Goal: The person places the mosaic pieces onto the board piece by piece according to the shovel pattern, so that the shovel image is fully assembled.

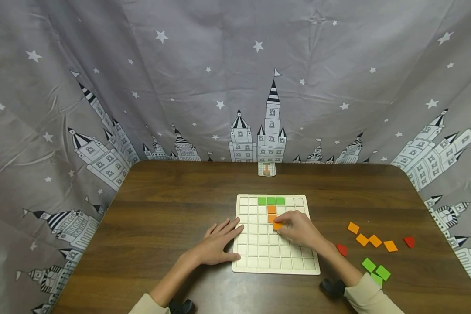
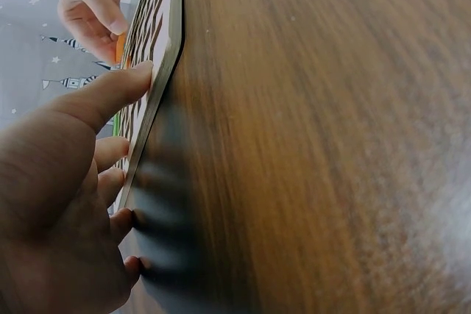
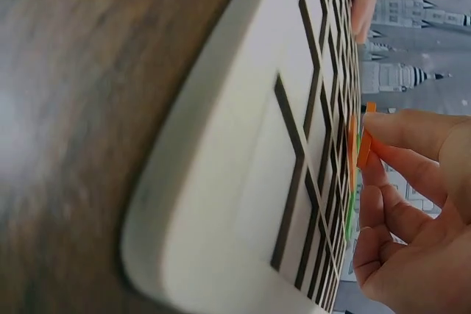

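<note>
A pale grid board (image 1: 252,262) lies on the table, its cells marked by recessed lines. Three green square tiles (image 1: 271,201) sit side by side in its top row. Below the middle one, orange tiles (image 1: 272,209) run down in a column. My right hand (image 1: 298,227) pinches an orange square tile (image 3: 366,136) between thumb and fingers, just over the board below that column. My left hand (image 1: 216,245) rests along the board's left edge, fingers spread, with thumb and fingertips touching the rim (image 2: 163,71).
Right of the board lie several loose orange tiles (image 1: 374,240), two red pieces (image 1: 409,242) with a curved side, and three green tiles (image 1: 383,273). A small pattern card (image 1: 267,169) stands at the table's back edge, against a grey castle-print curtain (image 1: 204,87).
</note>
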Tool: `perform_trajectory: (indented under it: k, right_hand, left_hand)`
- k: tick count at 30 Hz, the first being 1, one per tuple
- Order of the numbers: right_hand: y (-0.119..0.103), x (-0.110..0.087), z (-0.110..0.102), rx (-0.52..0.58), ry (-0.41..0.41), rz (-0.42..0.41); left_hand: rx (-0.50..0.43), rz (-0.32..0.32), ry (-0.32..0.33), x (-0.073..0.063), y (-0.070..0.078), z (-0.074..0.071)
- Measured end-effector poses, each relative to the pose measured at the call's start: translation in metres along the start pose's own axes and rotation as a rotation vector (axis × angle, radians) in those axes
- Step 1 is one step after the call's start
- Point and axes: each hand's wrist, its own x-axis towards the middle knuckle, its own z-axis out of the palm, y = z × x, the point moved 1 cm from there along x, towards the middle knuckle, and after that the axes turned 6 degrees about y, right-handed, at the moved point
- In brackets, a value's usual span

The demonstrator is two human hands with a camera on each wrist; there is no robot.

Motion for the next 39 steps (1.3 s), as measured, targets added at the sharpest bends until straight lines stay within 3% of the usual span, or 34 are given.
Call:
perform_trajectory:
  k: [9, 16, 39]
  right_hand:
    - [-0.0043, 0.0001, 0.0058, -0.004, 0.002, 0.002]
    - [-0.0051, -0.0019, 0.0099, -0.024, 0.011, -0.045]
    - [-0.0061, -0.0022, 0.0096, -0.03, 0.054, -0.02]
  left_hand:
    - [0.003, 0.0, 0.007, -0.0008, -0.0008, 0.0005]
    - [0.006, -0.007, -0.002, -0.0012, -0.0002, 0.0003]
    - [0.012, -0.01, -0.009, 0.0014, -0.0014, 0.001]
